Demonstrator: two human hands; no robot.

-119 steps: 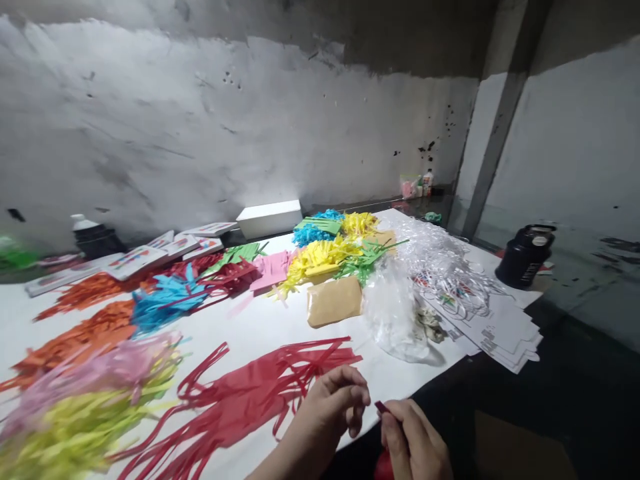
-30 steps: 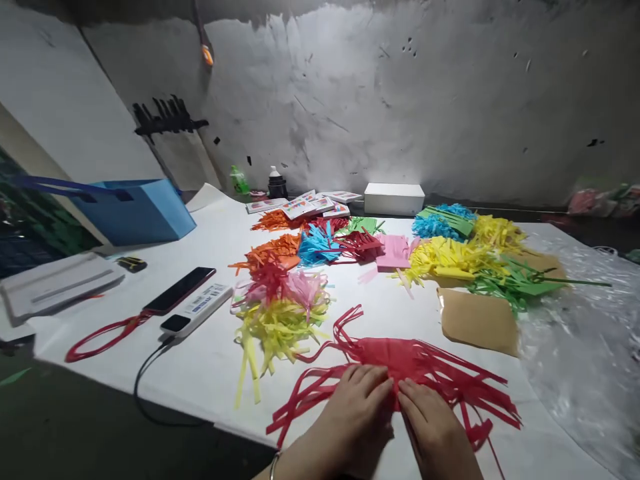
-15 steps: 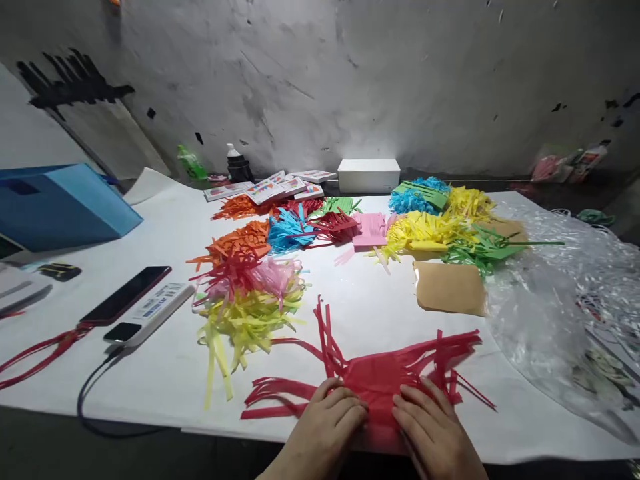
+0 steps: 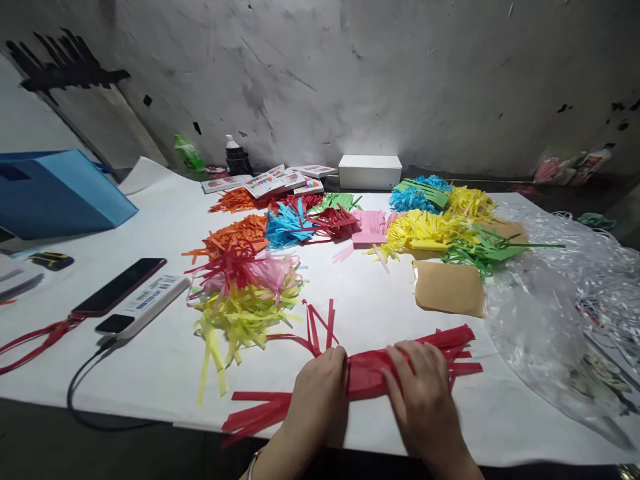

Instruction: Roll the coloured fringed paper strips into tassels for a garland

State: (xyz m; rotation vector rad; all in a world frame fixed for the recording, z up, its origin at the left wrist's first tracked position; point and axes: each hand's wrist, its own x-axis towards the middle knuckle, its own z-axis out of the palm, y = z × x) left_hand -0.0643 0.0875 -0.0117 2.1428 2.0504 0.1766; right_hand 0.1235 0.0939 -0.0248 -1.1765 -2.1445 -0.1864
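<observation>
Red fringed tissue paper [image 4: 367,373] lies near the table's front edge, its middle folded into a narrow band and its cut strips spreading out left and right. My left hand [image 4: 320,387] is closed round the band's left end, the fingertips hidden behind it. At the right end, my right hand [image 4: 420,387] grips the band with fingers over the top and the thumb on the near side. Slightly left of the paper is a pile of yellow fringed paper [image 4: 240,317], with pink and dark red strips above it.
More fringed paper [image 4: 425,230] in several colours lies across the back, near a white box [image 4: 370,172]. A brown card [image 4: 449,288] and clear plastic bags [image 4: 540,333] are on the right. At left are a phone [image 4: 120,287], a cabled white device [image 4: 143,307] and a blue box [image 4: 65,193].
The red tissue paper, spread flatter before, is now folded up into a narrower band away from the table edge. Both hands moved forward; the left went from lying on the paper to closing round it.
</observation>
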